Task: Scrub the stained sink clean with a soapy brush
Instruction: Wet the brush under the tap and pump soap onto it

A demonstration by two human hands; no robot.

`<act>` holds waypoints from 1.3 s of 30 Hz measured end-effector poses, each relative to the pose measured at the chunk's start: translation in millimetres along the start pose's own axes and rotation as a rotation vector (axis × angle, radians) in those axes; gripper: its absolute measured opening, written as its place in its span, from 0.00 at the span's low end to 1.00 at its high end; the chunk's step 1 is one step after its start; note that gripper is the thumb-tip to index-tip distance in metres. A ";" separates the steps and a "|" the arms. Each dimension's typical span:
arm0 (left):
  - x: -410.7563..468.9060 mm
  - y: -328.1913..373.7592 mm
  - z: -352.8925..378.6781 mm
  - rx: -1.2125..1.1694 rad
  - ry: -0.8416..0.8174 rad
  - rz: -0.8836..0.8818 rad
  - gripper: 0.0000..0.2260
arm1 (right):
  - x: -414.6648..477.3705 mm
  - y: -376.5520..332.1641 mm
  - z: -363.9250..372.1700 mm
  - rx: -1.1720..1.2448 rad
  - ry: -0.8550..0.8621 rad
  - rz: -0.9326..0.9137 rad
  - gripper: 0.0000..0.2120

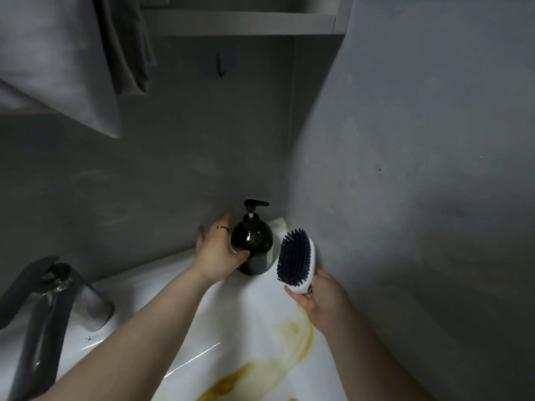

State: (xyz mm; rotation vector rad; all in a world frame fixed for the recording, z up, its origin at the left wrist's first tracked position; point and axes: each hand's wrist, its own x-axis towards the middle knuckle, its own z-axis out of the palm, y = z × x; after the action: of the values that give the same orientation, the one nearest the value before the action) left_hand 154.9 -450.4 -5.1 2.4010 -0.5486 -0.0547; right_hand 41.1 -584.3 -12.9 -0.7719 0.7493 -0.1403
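A white sink (162, 287) fills the lower frame, with yellow-brown stains (292, 331) smeared across its right side and bottom. A dark green soap pump bottle (256, 241) with a black pump head stands on the sink's back right corner. My left hand (217, 253) wraps around the bottle's left side, thumb across its front. My right hand (315, 296) holds a white scrub brush (296, 260) by its lower end, dark blue bristles turned up and toward the bottle, just right of it.
A chrome tap (49, 308) stands at the left on the sink rim. Grey towels (66, 59) hang at the upper left, a small hook (220, 65) is on the back wall under a shelf (240, 21), and a grey wall (419, 169) closes the right side.
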 end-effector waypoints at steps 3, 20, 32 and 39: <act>-1.2 18.3 -10.5 -0.079 0.139 0.098 0.28 | 1.2 -2.1 8.5 0.006 -0.050 -0.002 0.19; 51.7 48.1 -7.0 -0.572 -0.142 -0.101 0.14 | 22.3 -20.4 41.7 0.012 -0.116 0.027 0.13; 55.5 29.4 -7.8 -0.456 -0.296 0.000 0.15 | 45.3 -23.9 51.0 -0.014 -0.133 0.038 0.12; 61.5 19.9 -4.3 -0.417 -0.299 0.001 0.16 | 50.4 -24.4 52.9 -0.003 -0.154 0.006 0.12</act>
State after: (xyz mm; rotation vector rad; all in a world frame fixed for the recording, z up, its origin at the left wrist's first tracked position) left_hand 204.3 -486.2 16.8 1.9936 -0.6057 -0.4868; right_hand 116.8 -590.1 0.5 -0.7742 0.6064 -0.0730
